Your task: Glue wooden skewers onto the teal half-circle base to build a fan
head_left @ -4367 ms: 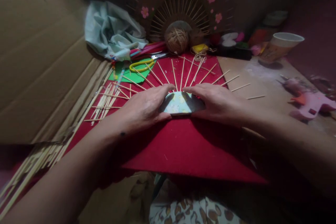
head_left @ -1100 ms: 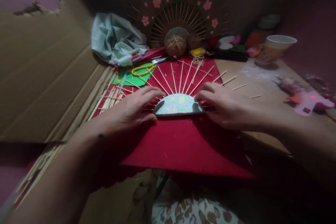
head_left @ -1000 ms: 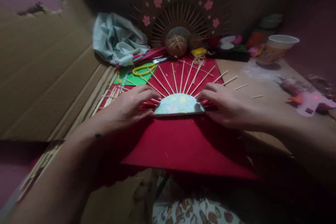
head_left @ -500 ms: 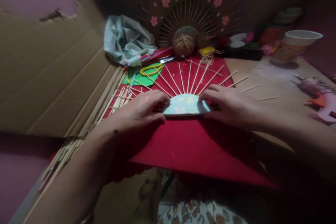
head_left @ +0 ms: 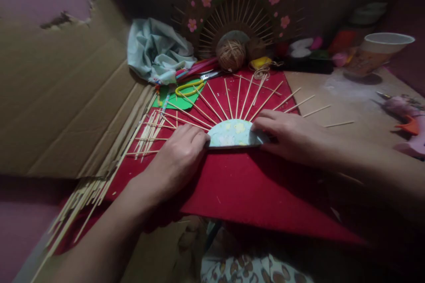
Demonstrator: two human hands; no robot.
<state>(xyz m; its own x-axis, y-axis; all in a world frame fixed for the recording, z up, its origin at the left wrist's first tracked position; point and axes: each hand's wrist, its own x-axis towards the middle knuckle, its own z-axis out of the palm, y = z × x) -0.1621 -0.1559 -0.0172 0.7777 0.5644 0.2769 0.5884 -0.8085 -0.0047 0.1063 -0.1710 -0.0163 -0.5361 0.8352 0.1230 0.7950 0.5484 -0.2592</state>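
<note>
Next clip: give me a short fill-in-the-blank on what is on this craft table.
Both the left hand and the right hand touch a pale blue half-round card piece lying on a ___ felt sheet.
Thin wooden sticks fan out from its ___ edge.
The yellow-handled scissors lie partly on a ___ paper sheet.
Missing words: red; curved; green.

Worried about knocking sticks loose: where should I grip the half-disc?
Probably take the half-disc by its straight near edge, coming from the near side: the sticks fan out only from its curved far edge. Left hand and right hand touch its ends.
</note>
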